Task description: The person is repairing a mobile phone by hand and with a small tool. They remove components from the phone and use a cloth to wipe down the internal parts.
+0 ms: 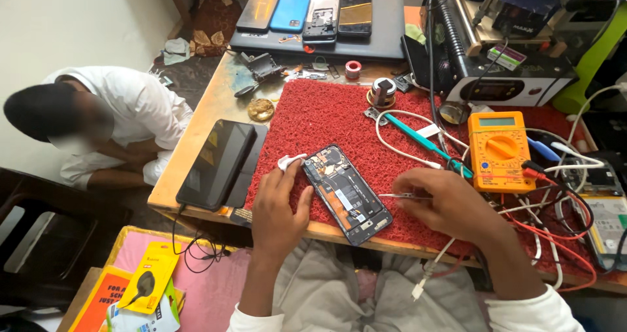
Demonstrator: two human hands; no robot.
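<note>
Pinched in the grip of the right hand (450, 205) is a pair of thin metal tweezers (397, 195), held between thumb and fingers, with the tips pointed leftward toward the opened phone (347, 193). No contact between the tips and the phone can be made out; they are seen just beside its right edge. The left hand (279, 208) is laid on the red mat (326, 113) just left of the phone, fingers loosely curled and closed on nothing, the thumb set against the phone's left edge; a white wrap (288, 161) is worn on one fingertip.

The phone is laid flat on the mat with its back cover removed, so that the dark battery and circuit boards are exposed. Its long axis is run diagonally, from the upper left, away from the person, down to the lower right, where the lower end is brought close to the front edge of the desk (196, 129).

To the left, a dark tablet (217, 164) is rested on the desk beside the mat. To the right, an orange multimeter (498, 149) is placed among red and white leads, and a teal-handled tool (418, 135) is laid above the right hand. At the far side, several phones are lined up on a grey laptop (385, 25). Another person in a white shirt (140, 113) is seated on the floor to the left.
</note>
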